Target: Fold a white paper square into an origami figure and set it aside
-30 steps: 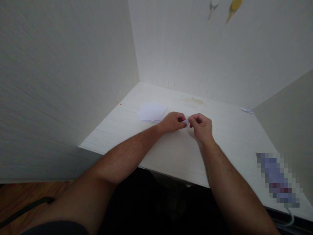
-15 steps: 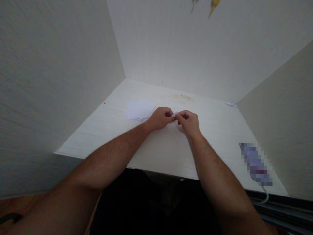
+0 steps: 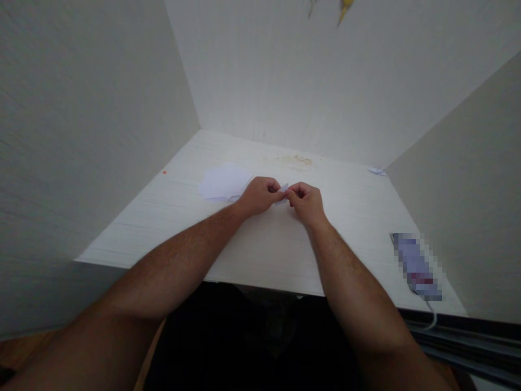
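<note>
Small paper (image 3: 284,188) has tipped up, pinched by left hand (image 3: 262,194) and right hand (image 3: 308,203) fingers (image 3: 291,196); pixelated object (image 3: 415,265) is unreadable.

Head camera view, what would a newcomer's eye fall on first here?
Probably the middle, where the left-hand grip and right-hand grip meet at a small pale piece of paper, above the white tabletop. Next might be the pixelated object at the tabletop's right side, its content unreadable. The pale sheets lying left of the left-hand grip stand out less, being near the tabletop's own colour.
</note>
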The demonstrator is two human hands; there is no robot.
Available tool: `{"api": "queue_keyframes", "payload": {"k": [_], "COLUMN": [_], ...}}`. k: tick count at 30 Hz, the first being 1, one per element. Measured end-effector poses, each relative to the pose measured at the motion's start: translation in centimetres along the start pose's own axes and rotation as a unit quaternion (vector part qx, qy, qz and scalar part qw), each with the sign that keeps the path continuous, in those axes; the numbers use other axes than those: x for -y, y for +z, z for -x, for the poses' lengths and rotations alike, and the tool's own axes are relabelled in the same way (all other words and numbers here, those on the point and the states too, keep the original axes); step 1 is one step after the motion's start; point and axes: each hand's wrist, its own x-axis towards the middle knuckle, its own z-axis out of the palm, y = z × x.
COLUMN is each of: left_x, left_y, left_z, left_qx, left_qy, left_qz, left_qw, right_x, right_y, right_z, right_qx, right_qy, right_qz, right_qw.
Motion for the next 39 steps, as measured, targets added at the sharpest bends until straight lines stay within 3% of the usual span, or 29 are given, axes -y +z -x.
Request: {"api": "queue_keyframes", "payload": {"k": [39], "left_x": [0.3], "left_y": [-0.22], "left_z": [-0.21], "left_qx": [-0.034], "left_qy": [-0.021], "left_qz": [0.008], "left_qw": [0.999], "right_x": [-0.02], "right_y": [0.29], "right_z": [0.29], "right_qx": [0.009], "right_qy": [-0.042], "right_qz": [0.07], "right_qw": [0.997]}}
